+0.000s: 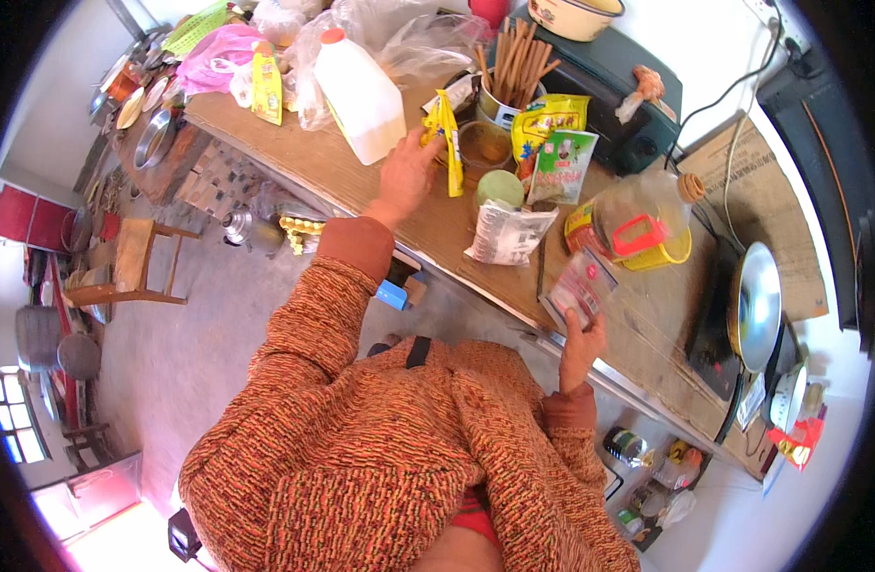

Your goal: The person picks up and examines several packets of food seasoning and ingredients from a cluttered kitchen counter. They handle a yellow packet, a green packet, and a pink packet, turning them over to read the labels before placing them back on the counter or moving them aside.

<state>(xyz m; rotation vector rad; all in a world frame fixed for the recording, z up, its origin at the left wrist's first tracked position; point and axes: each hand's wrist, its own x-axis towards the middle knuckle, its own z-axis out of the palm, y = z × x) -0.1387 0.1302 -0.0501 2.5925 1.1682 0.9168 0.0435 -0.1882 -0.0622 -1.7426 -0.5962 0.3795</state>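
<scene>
My left hand (pixel 407 171) reaches over the table, with its fingertips closed around the edge of a narrow yellow packet (pixel 452 154). Just left of that hand stands a white plastic jug (pixel 358 93) with a red cap. Between thumb and fingers, my right hand (pixel 582 350) holds a small pink and clear plastic packet (pixel 582 286) above the table's front edge. A white printed bag (pixel 510 234) lies between the hands, in front of a jar with a green lid (pixel 499 189). Behind them are a brown glass bowl (pixel 486 144) and a green and white sachet (pixel 564 166).
A tin of wooden sticks (pixel 494 107) stands behind a large yellow bag (pixel 552 118). To the right are a big clear plastic jar (pixel 627 207), a yellow basket (pixel 659 250) and a frying pan (pixel 758 307). Plastic bags (pixel 366 36) crowd the back left. A wooden chair (pixel 133 261) stands on the floor.
</scene>
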